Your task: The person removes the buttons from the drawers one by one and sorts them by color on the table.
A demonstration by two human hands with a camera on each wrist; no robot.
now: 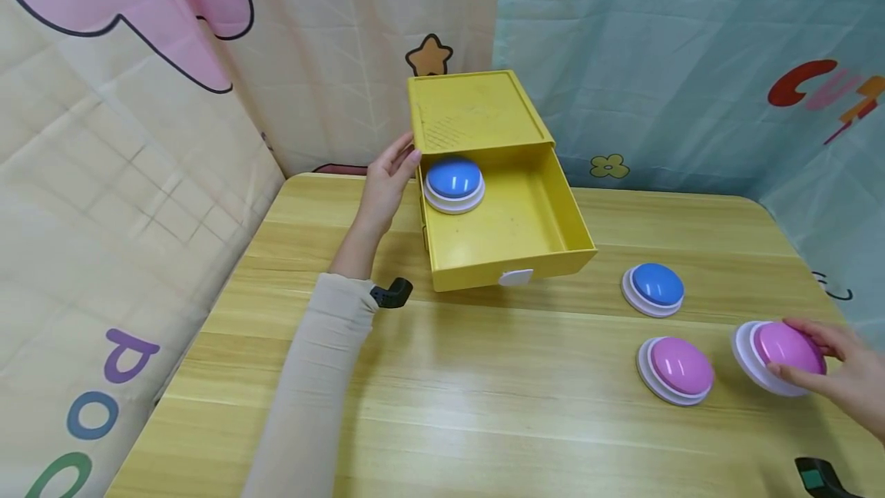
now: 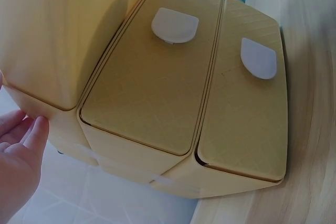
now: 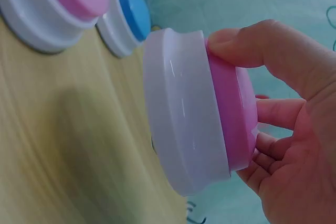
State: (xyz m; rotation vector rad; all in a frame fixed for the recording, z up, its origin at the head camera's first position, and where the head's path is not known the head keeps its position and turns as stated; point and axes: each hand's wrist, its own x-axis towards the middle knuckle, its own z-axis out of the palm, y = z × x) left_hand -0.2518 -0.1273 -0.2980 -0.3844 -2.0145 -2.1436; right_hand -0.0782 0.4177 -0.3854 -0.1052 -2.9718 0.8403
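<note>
My right hand [image 1: 840, 367] grips a pink push button [image 1: 788, 346] by its dome, thumb on one side and fingers on the other. Its white base [image 3: 181, 111] tilts above the table in the right wrist view, with a shadow below. My left hand [image 1: 389, 184] touches the left side of a yellow drawer cabinet [image 1: 477, 110] near its top front corner. The fingertips rest on the side wall in the left wrist view. The cabinet's top drawer [image 1: 512, 225] is pulled out, with a blue push button [image 1: 453, 184] in its back left corner.
On the wooden table [image 1: 484, 421], right of the cabinet, stand another blue push button [image 1: 657, 289] and another pink push button [image 1: 677, 370]. Two closed drawers with white handles [image 2: 176, 25] sit below the open one. Printed curtains [image 1: 622, 60] hang behind the table.
</note>
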